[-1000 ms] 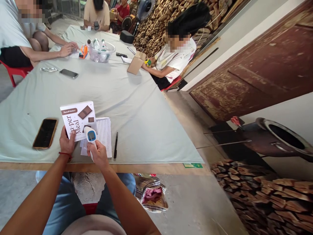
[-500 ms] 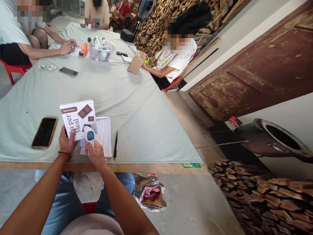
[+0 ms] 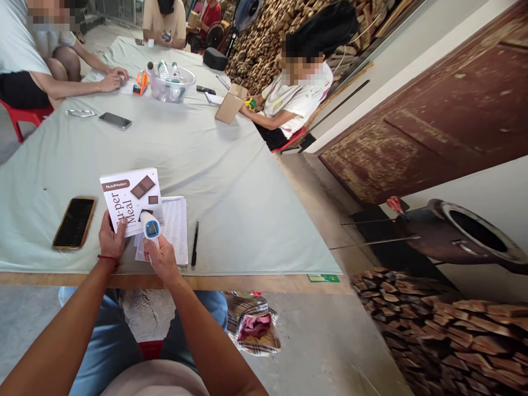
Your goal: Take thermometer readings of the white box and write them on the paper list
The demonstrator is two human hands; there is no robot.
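Note:
My left hand grips a white box by its lower left edge, thumb on the front; the box bears "NutriMotion" lettering and pictures of brown chocolate squares. In my right hand is a white infrared thermometer with a blue-framed display turned toward me. Its front end is close to the lower part of the box; whether the two touch I cannot tell. Beneath both lie printed paper sheets, partly covered by the box and my hands. A black pen rests just right of the sheets.
A phone in a brown case lies at the left on the cloth-covered table. Farther off are another phone, a clear basin of bottles and a cardboard box. Several people sit around the table; firewood is stacked at right.
My hands, the box and the thermometer hold almost the same position. At the far end, a person's head and the device in their hands have shifted slightly.

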